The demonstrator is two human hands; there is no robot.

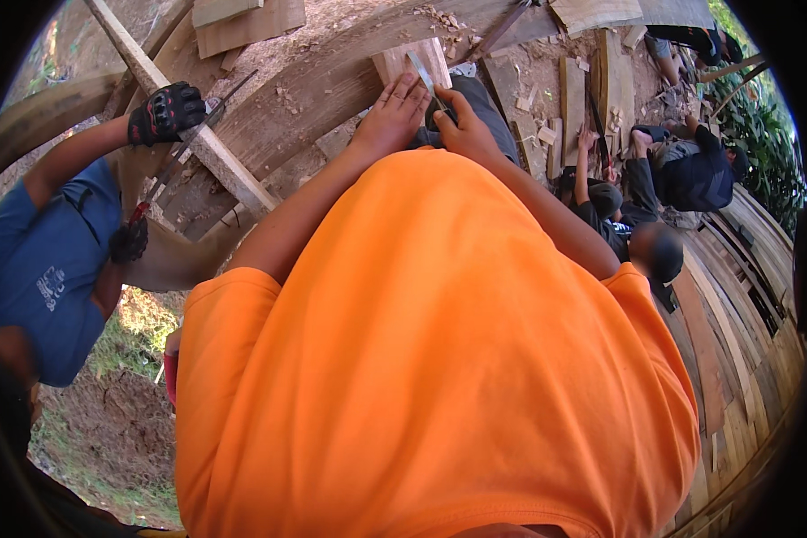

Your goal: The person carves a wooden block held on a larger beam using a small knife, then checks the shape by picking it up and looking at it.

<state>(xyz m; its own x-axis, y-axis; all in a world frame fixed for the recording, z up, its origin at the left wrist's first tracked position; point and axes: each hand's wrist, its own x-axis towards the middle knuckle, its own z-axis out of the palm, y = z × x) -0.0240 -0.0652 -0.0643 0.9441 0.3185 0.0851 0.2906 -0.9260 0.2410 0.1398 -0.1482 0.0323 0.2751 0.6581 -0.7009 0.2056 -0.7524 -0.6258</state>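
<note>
Ahead of me a pale wooden block (394,61) lies at the top middle. My left hand (391,118) rests on its near side, fingers stretched out flat. Just right of it, my right hand (468,131) is closed round the dark handle of a knife (419,70). The narrow, light blade points up and left over the block, close to my left fingertips. My hands partly hide the handle and the block's near end. Dark trousers (489,108) show beneath my right wrist.
At left, a co-worker in a blue shirt (49,260) and black gloves (166,112) holds a saw (184,148) by a long beam (215,157). Other people (695,166) sit at right. Planks (574,108) and wood chips cover the ground; stacked boards (735,332) lie lower right.
</note>
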